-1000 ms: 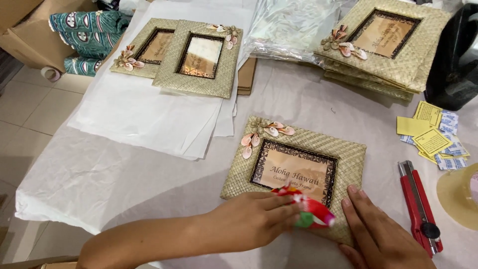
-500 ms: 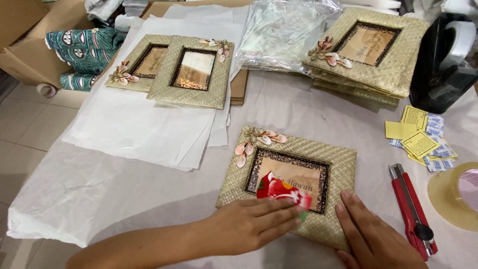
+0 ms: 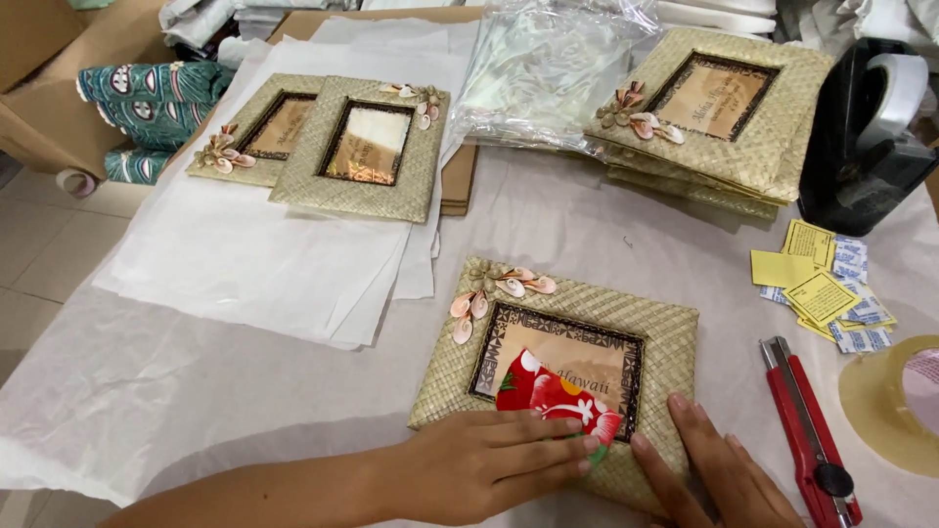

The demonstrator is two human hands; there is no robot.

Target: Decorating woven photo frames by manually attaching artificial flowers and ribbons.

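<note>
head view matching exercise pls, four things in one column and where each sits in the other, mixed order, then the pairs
1. red floral fabric piece
2. red box cutter
3. black tape dispenser
4. yellow paper slips

A. far right corner of the table
B. beside the right hand, to its right
C. on the woven straw picture frame, at the left hand fingertips
D. between the dispenser and the cutter

Pairs: 1-C, 2-B, 3-A, 4-D

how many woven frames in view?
At least 4: one woven frame under the left hand and right hand; two overlapping on the tissue paper, upper left; a stack upper right, its count hidden.
</note>
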